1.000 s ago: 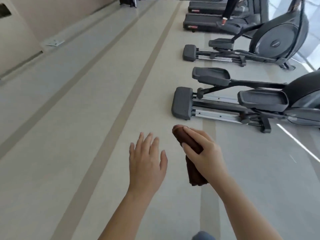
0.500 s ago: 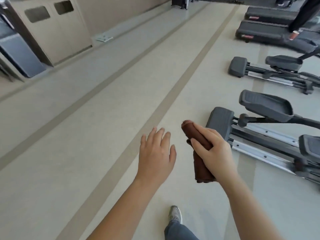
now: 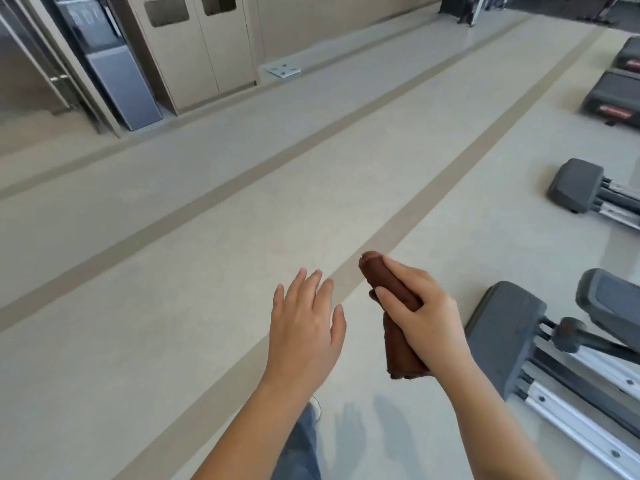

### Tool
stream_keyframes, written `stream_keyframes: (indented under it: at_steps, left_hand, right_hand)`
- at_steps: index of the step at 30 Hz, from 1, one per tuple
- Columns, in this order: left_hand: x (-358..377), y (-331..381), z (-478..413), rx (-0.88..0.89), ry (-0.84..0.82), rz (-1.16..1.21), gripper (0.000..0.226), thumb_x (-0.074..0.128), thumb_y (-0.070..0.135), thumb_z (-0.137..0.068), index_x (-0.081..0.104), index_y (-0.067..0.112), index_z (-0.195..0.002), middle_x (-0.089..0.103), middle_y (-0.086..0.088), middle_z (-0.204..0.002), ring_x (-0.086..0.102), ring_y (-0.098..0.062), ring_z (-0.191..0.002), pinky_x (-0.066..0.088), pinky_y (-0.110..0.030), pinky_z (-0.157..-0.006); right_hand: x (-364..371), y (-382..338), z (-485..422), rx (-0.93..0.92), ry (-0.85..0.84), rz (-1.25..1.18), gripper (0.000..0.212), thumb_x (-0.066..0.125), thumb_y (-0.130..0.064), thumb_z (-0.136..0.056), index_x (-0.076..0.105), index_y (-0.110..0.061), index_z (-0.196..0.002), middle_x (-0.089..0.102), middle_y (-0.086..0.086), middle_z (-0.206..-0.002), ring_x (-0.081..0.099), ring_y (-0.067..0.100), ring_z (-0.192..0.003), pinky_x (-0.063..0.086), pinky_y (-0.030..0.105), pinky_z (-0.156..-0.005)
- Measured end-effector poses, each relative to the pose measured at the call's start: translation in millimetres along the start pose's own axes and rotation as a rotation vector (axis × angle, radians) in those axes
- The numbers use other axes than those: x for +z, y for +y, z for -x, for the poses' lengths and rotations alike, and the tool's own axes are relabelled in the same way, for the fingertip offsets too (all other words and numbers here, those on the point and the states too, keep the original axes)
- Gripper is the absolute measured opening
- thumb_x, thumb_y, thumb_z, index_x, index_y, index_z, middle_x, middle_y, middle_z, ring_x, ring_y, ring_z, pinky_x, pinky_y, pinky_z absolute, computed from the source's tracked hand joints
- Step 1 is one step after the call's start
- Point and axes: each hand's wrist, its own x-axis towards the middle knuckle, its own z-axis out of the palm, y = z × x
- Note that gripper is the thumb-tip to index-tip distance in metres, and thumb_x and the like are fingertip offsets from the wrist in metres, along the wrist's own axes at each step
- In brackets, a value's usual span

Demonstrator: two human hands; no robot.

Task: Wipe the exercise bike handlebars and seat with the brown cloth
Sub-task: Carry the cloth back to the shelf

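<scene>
The brown cloth (image 3: 401,355) is held in the right hand (image 3: 427,322), rolled into a thick tube, above the floor and clear of every machine. The fingers and thumb are wrapped round the middle of the roll. One end juts out past the fingertips, away from the person, and the other end hangs out below the heel of the hand. Whether the cloth is folded or simply wound cannot be told from this angle.

Just left of the grip and apart from the cloth, the left hand (image 3: 306,327) is held flat with its back to the camera. Its fingers are straight and slightly spread, and nothing is touched or carried by it.

To the right of the grip and lower, the grey end cap of a machine base (image 3: 502,337) is seen on the floor, with silver rails (image 3: 571,420) running from it toward the right edge. Beyond the grip and to the right a second grey end cap (image 3: 575,185) is seen, and farther off the dark ends of treadmills (image 3: 613,98). A tan floor stripe (image 3: 457,174) passes under the grip and runs away across the pale floor (image 3: 173,341). Far beyond the grip to the left, beige double doors (image 3: 201,46) are set in the wall. Below the grip, a leg in blue jeans (image 3: 301,448) and the shadows of both hands (image 3: 349,434) are seen.
</scene>
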Motion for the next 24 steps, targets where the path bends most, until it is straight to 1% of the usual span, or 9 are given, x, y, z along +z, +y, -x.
stream_keyframes:
  at_steps: [3,6,7,8,11,13,16,20,24]
  left_hand:
    - [15.2,-43.2,-59.0,-0.06,0.019,0.022,0.032,0.063,0.014,-0.082,0.061,0.002,-0.112,0.061,-0.017,-0.119,0.05,-0.036,-0.118,0.035,-0.057,-0.096]
    - [23.9,-91.3,-124.3,-0.129,0.048,0.047,0.033,0.059,0.013,-0.085,0.059,0.001,-0.115,0.058,-0.017,-0.123,0.046,-0.035,-0.122,0.031,-0.055,-0.1]
    - [24.8,-106.3,-145.7,-0.147,0.056,0.054,0.033,0.058,0.013,-0.085,0.058,0.001,-0.116,0.057,-0.017,-0.124,0.045,-0.034,-0.123,0.03,-0.054,-0.101]
    - [25.0,-120.5,-167.4,-0.162,0.062,0.062,0.033,0.057,0.013,-0.086,0.058,0.001,-0.116,0.057,-0.017,-0.124,0.045,-0.034,-0.123,0.029,-0.054,-0.102]
    - [27.2,-159.5,-226.7,-0.187,0.09,0.062,0.033,0.058,0.013,-0.086,0.058,0.002,-0.116,0.057,-0.016,-0.124,0.046,-0.034,-0.123,0.03,-0.054,-0.101]
    - [31.3,-181.8,-263.1,-0.202,0.102,0.051,0.033,0.057,0.015,-0.086,0.057,0.003,-0.117,0.057,-0.016,-0.125,0.046,-0.034,-0.123,0.029,-0.054,-0.102]
    - [40.4,-206.7,-310.2,-0.228,0.076,0.061,0.035,0.054,0.018,-0.089,0.055,0.005,-0.121,0.054,-0.014,-0.129,0.042,-0.031,-0.126,0.026,-0.051,-0.105]
    - [53.4,-234.3,-373.6,-0.21,0.05,0.069,0.035,0.054,0.018,-0.089,0.055,0.005,-0.121,0.054,-0.014,-0.129,0.041,-0.031,-0.127,0.026,-0.05,-0.105]
    - [75.1,-258.8,-458.9,-0.181,0.046,0.059,0.034,0.055,0.016,-0.088,0.055,0.003,-0.12,0.055,-0.016,-0.127,0.043,-0.034,-0.125,0.028,-0.053,-0.103]
  right_hand:
    - [32.7,-5.7,-69.0,-0.019,-0.037,0.008,0.039,0.064,-0.017,-0.082,0.059,-0.032,-0.118,0.059,-0.011,-0.118,0.059,0.005,-0.104,0.046,0.024,-0.09]
    - [66.8,-18.6,-142.7,-0.05,-0.065,0.038,0.039,0.064,-0.018,-0.083,0.06,-0.033,-0.118,0.059,-0.012,-0.118,0.055,-0.007,-0.097,0.041,0.004,-0.079]
    - [77.6,-25.9,-167.3,-0.056,-0.077,0.05,0.039,0.064,-0.018,-0.083,0.06,-0.034,-0.118,0.059,-0.013,-0.118,0.055,-0.007,-0.097,0.04,0.002,-0.078]
    - [88.6,-33.8,-192.4,-0.06,-0.091,0.053,0.038,0.064,-0.018,-0.083,0.06,-0.034,-0.118,0.059,-0.013,-0.118,0.056,-0.005,-0.098,0.041,0.004,-0.079]
    - [120.6,-56.7,-260.4,-0.081,-0.134,0.051,0.038,0.063,-0.018,-0.083,0.059,-0.032,-0.119,0.058,-0.012,-0.12,0.06,0.006,-0.104,0.047,0.022,-0.088]
    - [139.2,-66.3,-301.0,-0.108,-0.138,0.07,0.039,0.063,-0.019,-0.083,0.059,-0.034,-0.118,0.057,-0.013,-0.12,0.058,0.004,-0.106,0.046,0.021,-0.088]
    - [158.8,-70.9,-353.7,-0.123,-0.135,0.081,0.039,0.064,-0.02,-0.082,0.06,-0.034,-0.118,0.058,-0.013,-0.119,0.054,-0.002,-0.105,0.043,0.012,-0.086]
    - [176.4,-72.0,-421.5,-0.092,-0.124,0.033,0.038,0.065,-0.02,-0.082,0.06,-0.033,-0.117,0.059,-0.014,-0.117,0.056,-0.002,-0.103,0.043,0.007,-0.082]
    - [191.4,-67.7,-506.1,-0.09,-0.109,0.015,0.038,0.064,-0.017,-0.082,0.06,-0.029,-0.119,0.059,-0.01,-0.118,0.057,0.003,-0.106,0.043,0.018,-0.093]
